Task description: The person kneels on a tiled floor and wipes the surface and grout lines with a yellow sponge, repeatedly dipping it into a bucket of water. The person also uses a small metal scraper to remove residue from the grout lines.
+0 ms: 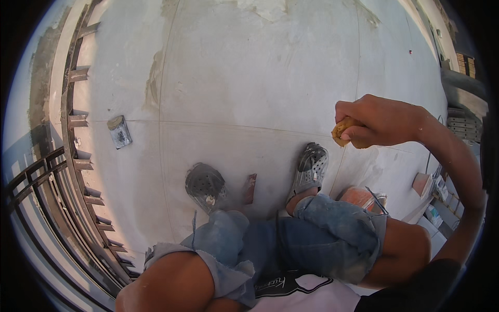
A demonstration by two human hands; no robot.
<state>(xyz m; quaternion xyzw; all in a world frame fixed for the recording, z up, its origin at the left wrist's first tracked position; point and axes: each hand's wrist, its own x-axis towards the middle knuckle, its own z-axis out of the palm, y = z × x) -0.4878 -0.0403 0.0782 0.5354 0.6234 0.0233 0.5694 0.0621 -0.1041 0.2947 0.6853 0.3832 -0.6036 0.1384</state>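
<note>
Gripping: right hand is clenched round a yellowish sponge; it's held up in the air over the pale floor tiles, just off to the side of the right shoe
Left hand: can't see it anywhere, so no idea what it's doing
Feet: two grey perforated clogs planted on the tiles; a small reddish-brown scraper-looking piece lies between them
Legs: knees bent, dusty ripped jeans
Nearby: orange bucket just beside the right knee; a small dirty tin sits well apart on the left; metal railing runs along the left edge
</note>
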